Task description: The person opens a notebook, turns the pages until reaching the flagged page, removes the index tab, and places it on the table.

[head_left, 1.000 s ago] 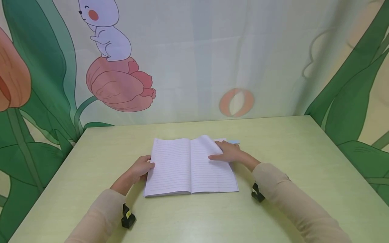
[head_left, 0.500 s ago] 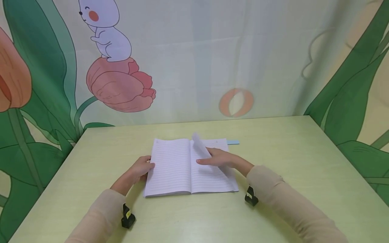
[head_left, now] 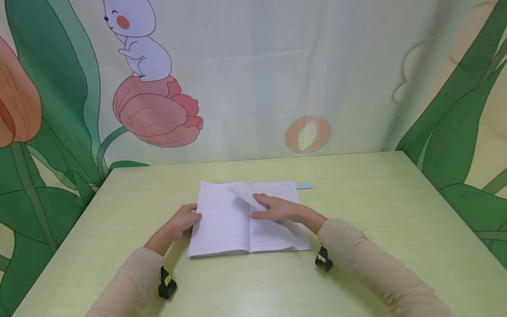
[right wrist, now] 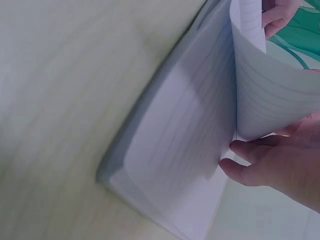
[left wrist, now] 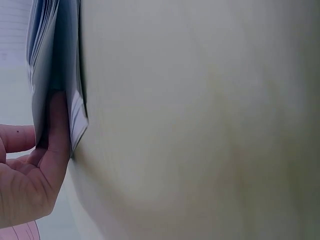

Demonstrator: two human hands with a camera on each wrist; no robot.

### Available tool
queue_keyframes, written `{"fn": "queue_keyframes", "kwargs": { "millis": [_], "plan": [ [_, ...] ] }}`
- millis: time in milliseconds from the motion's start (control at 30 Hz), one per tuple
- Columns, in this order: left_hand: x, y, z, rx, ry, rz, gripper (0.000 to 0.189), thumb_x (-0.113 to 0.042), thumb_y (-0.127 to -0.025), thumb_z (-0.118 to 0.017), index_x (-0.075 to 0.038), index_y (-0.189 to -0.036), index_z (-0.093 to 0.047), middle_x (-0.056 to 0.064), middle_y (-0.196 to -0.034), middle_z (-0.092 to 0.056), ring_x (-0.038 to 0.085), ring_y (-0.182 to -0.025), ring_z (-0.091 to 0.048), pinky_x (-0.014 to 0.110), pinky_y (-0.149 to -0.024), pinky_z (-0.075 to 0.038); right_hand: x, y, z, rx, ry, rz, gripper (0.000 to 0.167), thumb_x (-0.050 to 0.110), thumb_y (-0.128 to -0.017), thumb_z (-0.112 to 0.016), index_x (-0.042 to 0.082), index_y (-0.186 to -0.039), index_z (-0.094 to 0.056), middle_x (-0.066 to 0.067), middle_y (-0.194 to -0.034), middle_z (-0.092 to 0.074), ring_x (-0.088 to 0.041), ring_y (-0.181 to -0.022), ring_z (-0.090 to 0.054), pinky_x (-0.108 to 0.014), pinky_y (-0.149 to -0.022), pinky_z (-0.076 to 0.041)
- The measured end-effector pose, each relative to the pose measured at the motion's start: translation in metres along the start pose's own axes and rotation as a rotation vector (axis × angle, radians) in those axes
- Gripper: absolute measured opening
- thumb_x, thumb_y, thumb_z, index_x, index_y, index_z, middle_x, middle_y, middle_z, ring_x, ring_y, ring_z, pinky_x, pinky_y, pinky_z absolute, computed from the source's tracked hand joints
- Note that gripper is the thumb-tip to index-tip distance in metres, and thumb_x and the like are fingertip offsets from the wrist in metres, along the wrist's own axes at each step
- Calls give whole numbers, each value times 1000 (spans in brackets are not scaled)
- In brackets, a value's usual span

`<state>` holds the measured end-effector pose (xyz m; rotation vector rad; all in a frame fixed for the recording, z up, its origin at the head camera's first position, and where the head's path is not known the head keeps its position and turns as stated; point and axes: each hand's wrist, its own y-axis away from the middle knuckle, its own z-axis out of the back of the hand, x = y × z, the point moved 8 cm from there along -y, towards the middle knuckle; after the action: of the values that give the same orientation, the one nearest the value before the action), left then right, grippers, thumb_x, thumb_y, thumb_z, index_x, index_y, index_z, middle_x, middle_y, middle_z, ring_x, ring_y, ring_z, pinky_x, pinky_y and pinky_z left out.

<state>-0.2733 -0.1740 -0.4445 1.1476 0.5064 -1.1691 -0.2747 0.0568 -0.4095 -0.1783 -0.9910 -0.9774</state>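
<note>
Roughly midway between the worktop's (head_left: 356, 185) left and right edges, well in from both far corners, a lined notebook (head_left: 222, 224) lies spread. Its left edge sits inside the person's left grip (head_left: 184, 219), which clasps the upper pages, thumb on top and fingers tucked underneath. The right grip (head_left: 277, 209) is over the notebook's right half, close to the spine, fingers extended and thumb slightly apart, touching a lifted leaf (head_left: 245, 193) whose far corner leans across the spine. A pale blue strip (head_left: 304, 186) juts past the notebook's right edge
</note>
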Motion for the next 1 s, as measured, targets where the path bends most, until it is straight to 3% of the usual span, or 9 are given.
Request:
{"fn": "queue_keyframes", "kwargs": {
  "millis": [200,433,867,1000],
  "plan": [
    [0,-1,-1,2,6,-10,42,-5,-95,-38,6,-135,-32,20,-104,-57,20,-76,-60,36,-63,-51,9,2,-11,28,20,5,76,45,-87,-56,13,-146,-20,-10,-151,-4,-20,-137,-2,-40,-108,-7],
    [1,-3,-2,1,27,-12,44,-5,-94,-37,6,-136,-31,16,-98,-58,18,-74,-58,34,-62,-50,15,2,-33,116,149,66,75,44,-84,-60,12,-144,-27,-12,-151,-10,-24,-137,-5,-42,-108,-10],
    [1,-1,0,-3,28,4,45,-5,-95,-33,6,-137,-29,22,-112,-53,22,-85,-57,36,-66,-50,17,0,-36,110,249,104,67,41,-84,-61,16,-141,-36,-14,-150,-11,-26,-137,-6,-47,-107,-10],
    [2,-2,1,4,54,8,44,-12,-96,-28,6,-136,-30,19,-105,-56,21,-81,-58,35,-65,-49,18,0,-37,110,289,126,64,41,-84,-61,16,-139,-39,-16,-149,-12,-28,-137,-7,-50,-106,-11]
  ]
}}
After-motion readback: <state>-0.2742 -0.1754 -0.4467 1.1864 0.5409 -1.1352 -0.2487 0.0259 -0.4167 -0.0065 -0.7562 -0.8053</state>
